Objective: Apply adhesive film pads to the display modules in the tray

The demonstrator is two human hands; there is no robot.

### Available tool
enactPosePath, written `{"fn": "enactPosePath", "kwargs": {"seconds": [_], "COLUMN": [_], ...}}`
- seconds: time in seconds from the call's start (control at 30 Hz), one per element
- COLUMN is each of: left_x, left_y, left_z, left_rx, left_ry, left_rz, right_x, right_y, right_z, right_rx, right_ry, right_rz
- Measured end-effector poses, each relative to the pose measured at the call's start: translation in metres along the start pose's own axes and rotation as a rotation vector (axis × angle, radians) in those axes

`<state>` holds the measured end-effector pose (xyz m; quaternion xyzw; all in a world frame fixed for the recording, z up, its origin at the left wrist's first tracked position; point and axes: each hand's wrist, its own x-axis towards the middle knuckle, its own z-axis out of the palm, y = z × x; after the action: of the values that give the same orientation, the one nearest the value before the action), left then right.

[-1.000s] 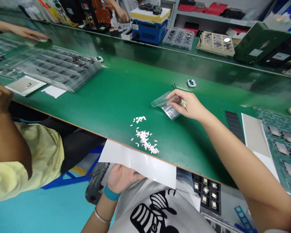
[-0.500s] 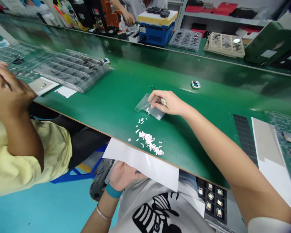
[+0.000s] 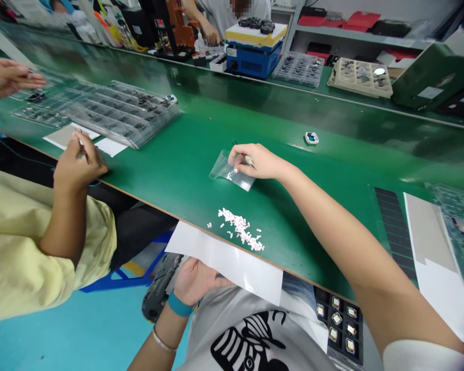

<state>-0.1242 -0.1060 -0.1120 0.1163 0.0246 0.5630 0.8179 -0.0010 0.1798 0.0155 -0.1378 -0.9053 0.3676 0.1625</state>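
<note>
My left hand (image 3: 199, 281) is palm up below the table's front edge, holding a white sheet of paper (image 3: 226, 260) that lies along that edge; the sheet hides most of its fingers. With tweezers (image 3: 249, 161) tucked in its curled fingers, my right hand (image 3: 257, 161) is over a small clear plastic bag (image 3: 239, 178). The fingertips touch the bag near its opening, and a few small white pieces show there. Between the bag and the paper, a loose pile of small white-pink pieces (image 3: 239, 229) lies on the green table (image 3: 178, 170).
A co-worker's hand (image 3: 77, 165) holds a thin tool at left, near stacked clear trays (image 3: 127, 116). A small white-framed part (image 3: 311, 138) lies behind my right hand. Dark strips (image 3: 394, 226) and a white-grey board (image 3: 433, 242) lie at right. A black tray of parts (image 3: 338, 324) sits below the edge.
The scattered white pieces between the bag and the pile are gone from the table. My right hand and the bag have shifted slightly left. The co-worker's hands have moved apart.
</note>
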Motion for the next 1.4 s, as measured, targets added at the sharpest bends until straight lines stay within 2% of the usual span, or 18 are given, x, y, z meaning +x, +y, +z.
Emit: {"fn": "enactPosePath", "kwargs": {"seconds": [0.07, 0.17, 0.23, 0.3, 0.4, 0.47, 0.57, 0.73, 0.8, 0.9, 0.97, 1.1, 1.23, 1.3, 1.4], "left_x": [0.000, 0.000, 0.000, -0.001, -0.002, -0.002, -0.002, -0.003, -0.004, -0.005, -0.005, -0.005, -0.004, -0.004, -0.004], "left_y": [0.000, -0.001, 0.000, 0.000, 0.000, 0.000, -0.002, -0.003, -0.003, -0.003, -0.003, -0.005, -0.006, -0.007, -0.007], "left_z": [0.000, 0.002, 0.003, 0.003, 0.000, -0.002, -0.003, -0.004, -0.003, -0.002, -0.002, -0.001, -0.001, -0.001, 0.000], "left_rx": [-0.001, 0.000, 0.005, 0.009, 0.010, 0.014, 0.023, 0.045, 0.061, 0.083, 0.090, 0.097, 0.104, 0.112, 0.119], "left_ry": [0.000, 0.007, 0.022, 0.033, 0.051, 0.076, 0.114, 0.185, 0.226, 0.296, 0.329, 0.357, 0.338, 0.302, 0.263], "left_rz": [0.001, 0.004, 0.002, -0.005, -0.020, -0.029, -0.035, -0.032, -0.033, -0.048, -0.059, -0.048, -0.028, -0.024, -0.028], "right_x": [0.000, -0.006, -0.011, -0.015, -0.014, -0.012, -0.009, -0.007, -0.004, 0.003, 0.007, 0.006, 0.002, 0.003, 0.004], "right_y": [-0.003, -0.019, -0.029, -0.032, -0.024, -0.018, -0.022, -0.046, -0.051, -0.050, -0.050, -0.061, -0.074, -0.073, -0.064], "right_z": [0.010, 0.026, 0.028, 0.024, 0.013, 0.013, 0.024, 0.037, 0.034, 0.032, 0.036, 0.046, 0.042, 0.036, 0.029], "right_rx": [0.020, 0.079, 0.119, 0.127, 0.074, 0.039, 0.035, 0.082, 0.085, -0.015, -0.083, -0.082, -0.028, 0.004, -0.079], "right_ry": [-0.072, -0.235, -0.319, -0.300, -0.142, -0.100, -0.176, -0.376, -0.374, -0.267, -0.253, -0.375, -0.488, -0.451, -0.298], "right_rz": [-0.027, -0.099, -0.137, -0.150, -0.131, -0.125, -0.156, -0.235, -0.245, -0.202, -0.177, -0.212, -0.273, -0.276, -0.196]}}
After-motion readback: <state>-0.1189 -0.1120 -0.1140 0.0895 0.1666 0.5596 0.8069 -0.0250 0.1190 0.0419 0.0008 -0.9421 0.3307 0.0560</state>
